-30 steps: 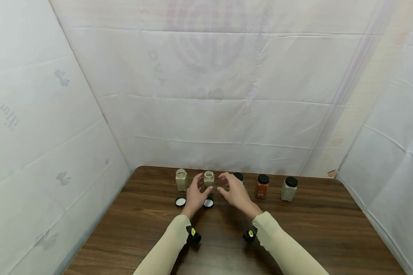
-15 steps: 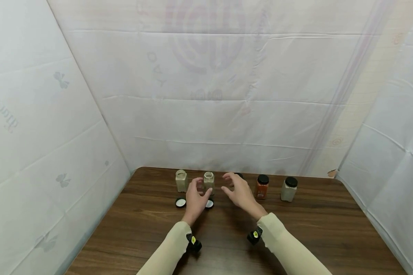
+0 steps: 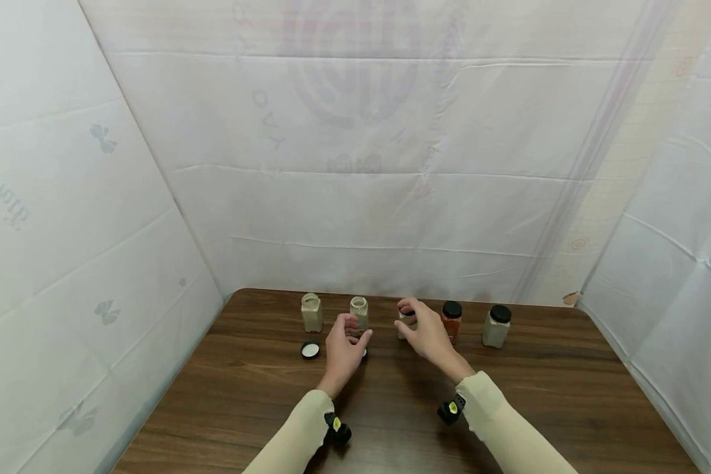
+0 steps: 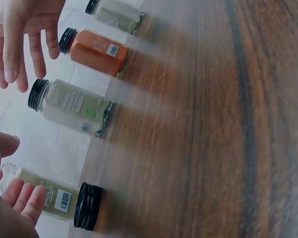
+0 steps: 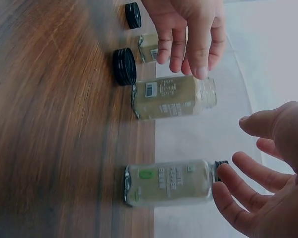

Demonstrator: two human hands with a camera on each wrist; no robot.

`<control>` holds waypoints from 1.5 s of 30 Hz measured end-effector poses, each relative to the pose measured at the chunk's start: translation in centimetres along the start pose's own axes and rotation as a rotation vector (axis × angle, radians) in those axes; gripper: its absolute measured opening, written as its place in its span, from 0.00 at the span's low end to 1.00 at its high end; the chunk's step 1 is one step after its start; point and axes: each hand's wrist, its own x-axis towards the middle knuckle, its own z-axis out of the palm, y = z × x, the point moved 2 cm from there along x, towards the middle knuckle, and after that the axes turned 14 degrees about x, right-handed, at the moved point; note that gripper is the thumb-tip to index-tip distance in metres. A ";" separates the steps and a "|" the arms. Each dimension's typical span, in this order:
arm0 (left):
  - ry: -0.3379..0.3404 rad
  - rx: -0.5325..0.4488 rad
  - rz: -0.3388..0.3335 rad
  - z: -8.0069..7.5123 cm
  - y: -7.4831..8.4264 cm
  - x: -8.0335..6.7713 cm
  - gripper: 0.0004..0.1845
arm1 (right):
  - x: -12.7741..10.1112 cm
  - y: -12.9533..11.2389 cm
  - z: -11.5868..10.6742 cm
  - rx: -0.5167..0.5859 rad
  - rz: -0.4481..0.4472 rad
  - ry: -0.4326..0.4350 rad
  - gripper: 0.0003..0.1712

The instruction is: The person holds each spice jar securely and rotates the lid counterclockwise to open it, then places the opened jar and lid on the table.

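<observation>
Desk [image 3: 509,401]: dark wood-grain surface, enclosed on three sides by white sheeting; it carries a row of five jars along its far edge.
Your right hand [image 3: 424,332]: fingers spread and loosely curved around the black cap of the middle jar [image 3: 404,324]; the right wrist view shows the fingertips [image 5: 223,174] at the cap, but you cannot tell whether they grip it.
Your left hand [image 3: 343,347]: open, fingers relaxed, holding nothing; it hovers just in front of the second jar [image 3: 359,311].
Middle jar: upright, pale green contents, black cap on (partly hidden by your right hand in the head view).
Second jar: upright, uncapped, just left of the middle jar; its black lid [image 5: 124,66] lies on the desk in front of it.
Leftmost jar [image 3: 311,311]: upright, uncapped, pale contents.
Orange jar [image 3: 450,320]: capped, just right of your right hand.
Rightmost jar [image 3: 496,324]: capped, pale contents, at the end of the row.
Loose lid [image 3: 311,349]: lying white side up before the leftmost jar.
</observation>
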 end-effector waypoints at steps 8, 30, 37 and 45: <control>-0.042 -0.010 -0.004 0.7 0.4 -0.3 0.18 | -0.8 0.5 -0.9 -0.009 -0.042 0.033 0.22; -0.029 -0.047 0.058 1.8 1.3 -0.5 0.16 | -1.3 1.6 -1.4 -0.016 -0.018 0.057 0.21; -0.038 -0.043 0.055 2.0 1.8 -0.6 0.16 | -1.4 1.5 -1.5 -0.010 -0.017 0.071 0.21; -0.042 -0.072 0.066 2.5 1.8 -0.6 0.17 | -1.3 1.3 -1.6 0.006 -0.020 0.081 0.22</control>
